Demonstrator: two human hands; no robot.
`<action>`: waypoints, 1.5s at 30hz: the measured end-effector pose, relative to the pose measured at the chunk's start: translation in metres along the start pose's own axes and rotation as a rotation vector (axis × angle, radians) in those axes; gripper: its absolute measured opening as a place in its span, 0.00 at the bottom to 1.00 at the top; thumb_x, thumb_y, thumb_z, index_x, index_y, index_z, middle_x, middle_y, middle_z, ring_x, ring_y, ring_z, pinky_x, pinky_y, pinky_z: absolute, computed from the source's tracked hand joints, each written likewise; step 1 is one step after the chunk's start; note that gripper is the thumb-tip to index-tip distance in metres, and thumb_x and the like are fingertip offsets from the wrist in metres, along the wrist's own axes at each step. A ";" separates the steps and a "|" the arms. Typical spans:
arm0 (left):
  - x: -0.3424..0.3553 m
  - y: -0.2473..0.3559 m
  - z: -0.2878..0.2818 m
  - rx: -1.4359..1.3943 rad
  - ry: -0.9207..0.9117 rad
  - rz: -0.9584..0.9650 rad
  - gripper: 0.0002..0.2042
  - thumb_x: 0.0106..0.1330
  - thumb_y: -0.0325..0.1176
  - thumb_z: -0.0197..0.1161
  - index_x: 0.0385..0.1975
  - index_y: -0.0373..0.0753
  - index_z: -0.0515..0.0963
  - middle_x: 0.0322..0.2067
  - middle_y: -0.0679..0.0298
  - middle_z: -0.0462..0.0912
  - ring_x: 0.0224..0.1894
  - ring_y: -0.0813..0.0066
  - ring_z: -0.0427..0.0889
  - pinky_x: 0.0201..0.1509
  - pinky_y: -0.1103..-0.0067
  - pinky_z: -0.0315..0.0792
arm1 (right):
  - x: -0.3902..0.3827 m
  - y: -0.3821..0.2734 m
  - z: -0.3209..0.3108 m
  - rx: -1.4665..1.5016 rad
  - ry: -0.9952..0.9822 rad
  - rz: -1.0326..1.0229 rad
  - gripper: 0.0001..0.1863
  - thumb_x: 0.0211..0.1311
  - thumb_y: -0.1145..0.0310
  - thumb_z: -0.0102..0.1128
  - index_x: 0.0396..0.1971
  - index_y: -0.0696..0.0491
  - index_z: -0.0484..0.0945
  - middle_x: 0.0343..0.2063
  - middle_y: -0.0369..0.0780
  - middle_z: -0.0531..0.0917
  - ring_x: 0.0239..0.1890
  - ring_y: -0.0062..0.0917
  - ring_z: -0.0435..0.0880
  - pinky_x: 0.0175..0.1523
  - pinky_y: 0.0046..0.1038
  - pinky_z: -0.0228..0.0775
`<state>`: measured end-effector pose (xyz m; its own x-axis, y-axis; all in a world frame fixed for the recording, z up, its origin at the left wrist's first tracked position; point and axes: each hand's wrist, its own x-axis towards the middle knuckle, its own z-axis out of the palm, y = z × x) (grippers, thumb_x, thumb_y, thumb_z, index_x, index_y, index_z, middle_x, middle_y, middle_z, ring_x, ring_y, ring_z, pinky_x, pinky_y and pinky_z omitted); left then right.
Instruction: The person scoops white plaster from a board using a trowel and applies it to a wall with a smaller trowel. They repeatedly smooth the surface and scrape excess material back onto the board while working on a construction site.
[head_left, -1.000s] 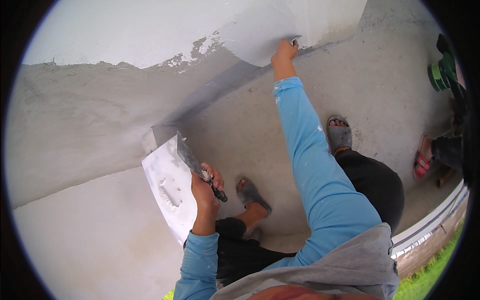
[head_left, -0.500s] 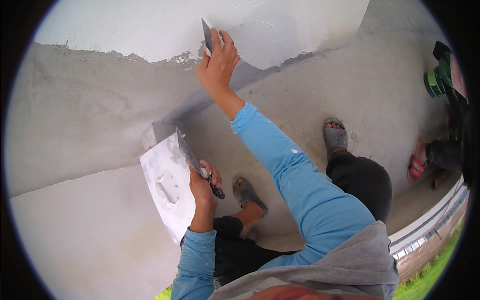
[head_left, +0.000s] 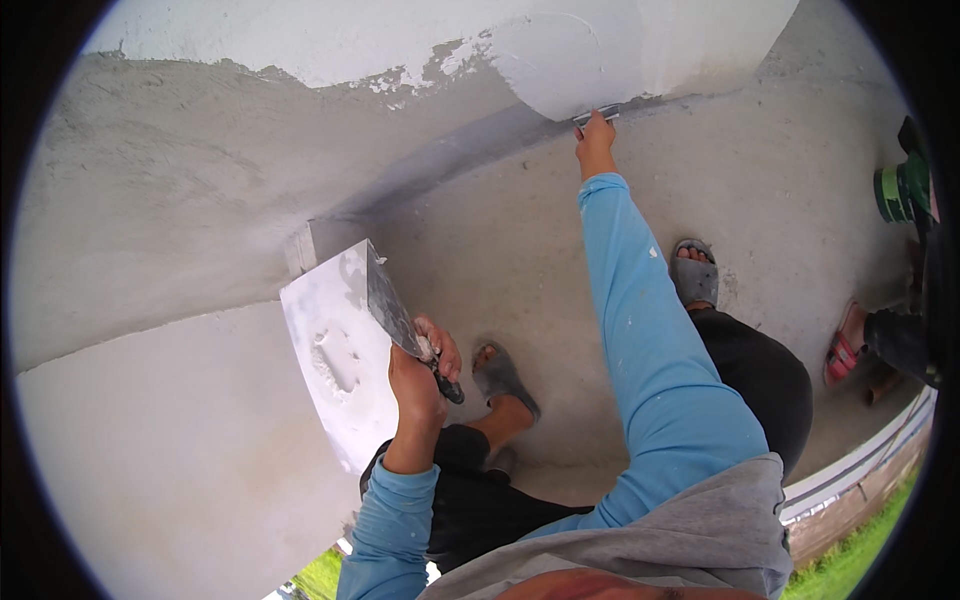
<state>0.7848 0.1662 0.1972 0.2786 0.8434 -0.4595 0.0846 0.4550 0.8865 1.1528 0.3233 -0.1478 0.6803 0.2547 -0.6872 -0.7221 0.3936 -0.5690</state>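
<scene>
My left hand [head_left: 425,375] is closed around a white plaster board [head_left: 310,290] and the dark handle of a putty knife [head_left: 388,300], whose wide grey blade lies along the board's edge. A lump of white putty [head_left: 338,362] sits on the board. Out at arm's length, my right hand [head_left: 596,140] grips a flat metal scraper [head_left: 604,114] at the lower edge of the white-coated wall [head_left: 560,55], right where it meets the floor. Only a thin strip of that scraper shows past my fingers.
Bare grey wall [head_left: 190,170] borders the white coat at left. A small block-like ledge [head_left: 300,250] juts out near the board. My sandalled feet [head_left: 695,275] stand on the concrete floor [head_left: 530,260]. Another person's red sandal [head_left: 842,358] and a green bucket [head_left: 890,195] are at right.
My right hand has swept right and down with the scraper, from the wall's face to its bottom edge. The left hand still holds the board and putty knife, nearly in place.
</scene>
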 end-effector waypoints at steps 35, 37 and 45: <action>-0.008 0.005 0.003 -0.006 0.024 0.003 0.21 0.79 0.49 0.36 0.24 0.43 0.62 0.12 0.66 0.60 0.14 0.75 0.60 0.20 0.80 0.57 | -0.087 0.024 0.095 0.059 0.048 -0.225 0.30 0.59 0.75 0.57 0.64 0.57 0.63 0.59 0.46 0.71 0.53 0.35 0.77 0.55 0.37 0.74; -0.011 0.007 0.002 -0.028 0.035 0.031 0.21 0.79 0.49 0.36 0.24 0.43 0.62 0.12 0.66 0.60 0.14 0.75 0.60 0.20 0.79 0.57 | -0.157 0.002 0.134 -0.095 0.090 -0.318 0.34 0.57 0.78 0.58 0.66 0.57 0.61 0.61 0.49 0.64 0.56 0.38 0.75 0.59 0.37 0.72; -0.009 0.009 0.007 -0.084 -0.012 0.058 0.22 0.79 0.48 0.36 0.24 0.42 0.63 0.12 0.64 0.61 0.14 0.75 0.60 0.19 0.79 0.58 | -0.339 -0.003 0.161 -0.621 -0.198 -0.951 0.42 0.57 0.74 0.64 0.72 0.54 0.57 0.65 0.50 0.61 0.67 0.48 0.61 0.66 0.49 0.56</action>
<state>0.7897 0.1610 0.2099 0.2921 0.8659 -0.4062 -0.0120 0.4280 0.9037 0.9451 0.3784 0.1595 0.9509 0.2440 0.1903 0.1932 0.0122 -0.9811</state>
